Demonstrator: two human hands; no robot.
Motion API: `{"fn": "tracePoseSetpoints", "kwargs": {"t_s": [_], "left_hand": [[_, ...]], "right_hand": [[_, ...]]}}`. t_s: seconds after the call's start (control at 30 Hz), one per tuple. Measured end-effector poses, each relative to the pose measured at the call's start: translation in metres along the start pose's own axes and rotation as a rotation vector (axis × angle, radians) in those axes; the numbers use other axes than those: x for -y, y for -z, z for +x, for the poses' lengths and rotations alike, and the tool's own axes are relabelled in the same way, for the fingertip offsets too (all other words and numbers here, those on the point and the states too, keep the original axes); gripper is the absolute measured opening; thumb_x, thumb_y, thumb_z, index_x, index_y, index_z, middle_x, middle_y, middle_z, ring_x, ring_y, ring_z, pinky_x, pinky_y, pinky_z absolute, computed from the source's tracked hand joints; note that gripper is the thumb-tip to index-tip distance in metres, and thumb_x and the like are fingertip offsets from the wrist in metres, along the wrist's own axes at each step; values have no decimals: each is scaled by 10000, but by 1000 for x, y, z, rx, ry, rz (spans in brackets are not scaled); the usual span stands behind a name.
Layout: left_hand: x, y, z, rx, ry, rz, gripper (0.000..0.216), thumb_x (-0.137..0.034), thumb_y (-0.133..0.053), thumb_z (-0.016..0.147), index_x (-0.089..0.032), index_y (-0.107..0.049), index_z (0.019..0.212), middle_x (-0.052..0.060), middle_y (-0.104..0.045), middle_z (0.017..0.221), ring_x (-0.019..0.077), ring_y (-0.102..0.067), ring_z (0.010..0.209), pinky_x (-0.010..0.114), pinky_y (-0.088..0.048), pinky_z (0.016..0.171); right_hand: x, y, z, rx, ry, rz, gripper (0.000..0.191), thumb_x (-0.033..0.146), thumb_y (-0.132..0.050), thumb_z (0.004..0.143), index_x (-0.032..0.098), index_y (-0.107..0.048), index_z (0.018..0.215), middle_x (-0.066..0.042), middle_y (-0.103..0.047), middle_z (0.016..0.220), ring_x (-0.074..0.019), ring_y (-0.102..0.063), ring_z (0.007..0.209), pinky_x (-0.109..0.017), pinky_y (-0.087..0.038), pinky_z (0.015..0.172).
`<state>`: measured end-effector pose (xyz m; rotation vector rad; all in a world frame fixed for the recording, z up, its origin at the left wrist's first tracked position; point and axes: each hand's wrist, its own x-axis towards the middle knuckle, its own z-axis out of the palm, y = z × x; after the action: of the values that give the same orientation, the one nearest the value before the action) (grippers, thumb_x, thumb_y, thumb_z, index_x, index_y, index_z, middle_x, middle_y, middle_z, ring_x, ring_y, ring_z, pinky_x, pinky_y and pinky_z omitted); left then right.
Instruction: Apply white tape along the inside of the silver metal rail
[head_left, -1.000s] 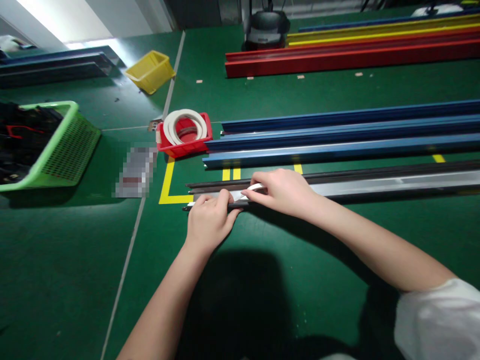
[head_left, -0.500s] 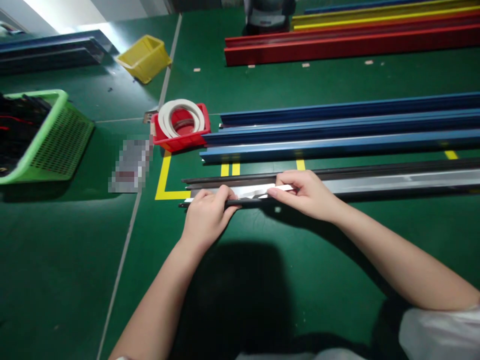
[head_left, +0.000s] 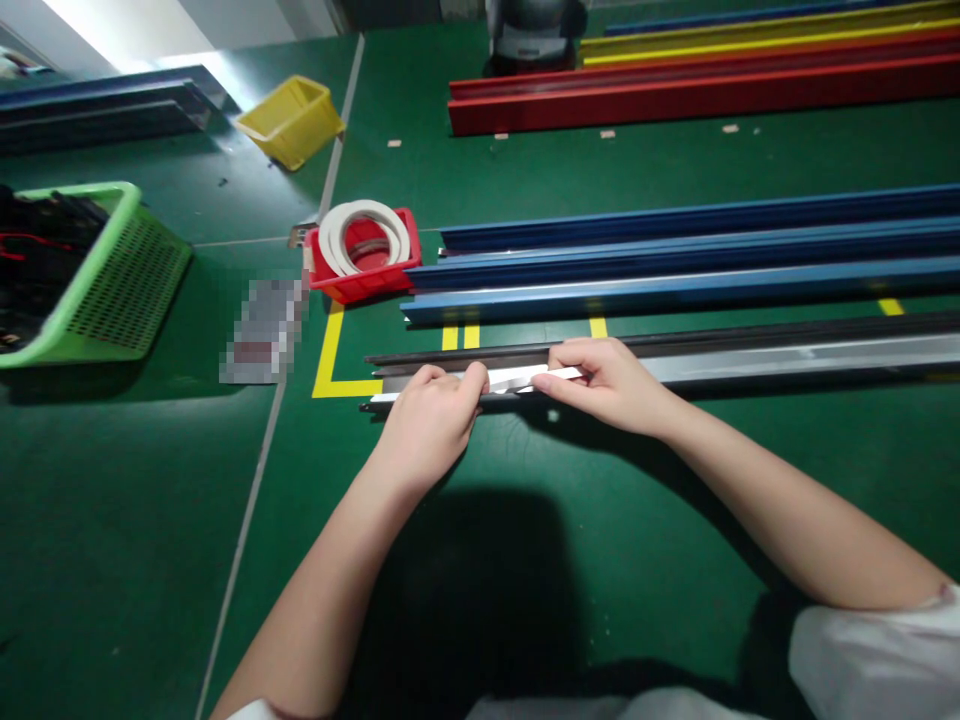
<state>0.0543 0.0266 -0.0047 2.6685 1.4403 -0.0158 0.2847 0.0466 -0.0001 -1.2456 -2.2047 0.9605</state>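
Observation:
A long black channel-shaped profile (head_left: 757,388) with a silvery inner face lies across the green surface in front of me. A thin white strip (head_left: 519,379) runs along its near side, partly lying in the channel. My left hand (head_left: 433,420) is closed over the near edge of the profile towards its left end, fingertips on the white strip. To the right, my right hand (head_left: 611,385) pinches the loose part of the strip between thumb and forefinger, just above the channel. The undersides of my left fingers are hidden.
Blue profiles (head_left: 675,283) lie just beyond, with red (head_left: 675,98) and yellow profiles (head_left: 750,45) farther back. A red bin (head_left: 364,287) holds white rolls (head_left: 328,240). Left are a green basket (head_left: 127,290) of dark parts and a yellow bin (head_left: 296,130). Yellow tape (head_left: 326,360) marks the surface.
My left hand has slid slightly right along the profile, its fingers moving closer to my right hand. The right hand keeps its pinch on the strip and has barely moved.

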Motion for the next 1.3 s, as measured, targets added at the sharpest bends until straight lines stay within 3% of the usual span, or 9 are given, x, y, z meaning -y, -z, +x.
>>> {"fn": "tracePoseSetpoints", "kwargs": {"t_s": [0.17, 0.37, 0.67, 1.0, 1.17, 1.3], "left_hand": [[-10, 6, 10, 23, -65, 96, 182, -102, -423, 819, -171, -520, 956, 59, -622, 694, 233, -582, 707, 348, -432, 805], [-7, 1, 3, -5, -69, 88, 185, -102, -377, 854, -153, -517, 964, 84, -642, 767, 224, -591, 718, 368, -419, 853], [12, -12, -1, -47, -123, -127, 123, -281, -409, 948, -187, -487, 961, 49, -638, 887, 207, -578, 841, 361, -412, 864], [23, -21, -3, -87, -202, -103, 218, -356, -401, 965, -194, -538, 1013, 56, -648, 904, 209, -593, 815, 320, -426, 719], [43, -19, -9, -46, -195, -155, 204, -380, -447, 943, -217, -546, 1016, 62, -656, 941, 219, -617, 871, 321, -447, 755], [66, -20, -20, -62, -167, -177, 192, -392, -495, 923, -234, -536, 1025, 60, -660, 980, 217, -626, 900, 323, -454, 788]], "right_hand": [[-1, 0, 0, -6, 3, 14, 443, 478, -504, 882, 147, -433, 596, 43, -388, 577, -69, -352, 556, -232, -217, 556], [-3, -1, 0, 16, -4, 90, 439, 485, -518, 873, 145, -454, 603, 45, -386, 582, -69, -358, 560, -222, -232, 549], [-2, -1, 1, 26, 17, 87, 428, 470, -526, 870, 145, -452, 603, 42, -390, 589, -72, -358, 571, -224, -233, 561], [-4, 1, 0, 35, 22, 119, 392, 454, -552, 863, 139, -495, 636, 46, -413, 600, -71, -380, 593, -217, -245, 576], [4, -5, 9, 33, -5, 194, 415, 486, -515, 872, 130, -523, 658, 44, -425, 603, -71, -375, 591, -213, -243, 575], [11, -17, 23, 50, 68, 224, 383, 466, -523, 868, 131, -533, 683, 45, -451, 619, -69, -390, 613, -206, -243, 588]]}}
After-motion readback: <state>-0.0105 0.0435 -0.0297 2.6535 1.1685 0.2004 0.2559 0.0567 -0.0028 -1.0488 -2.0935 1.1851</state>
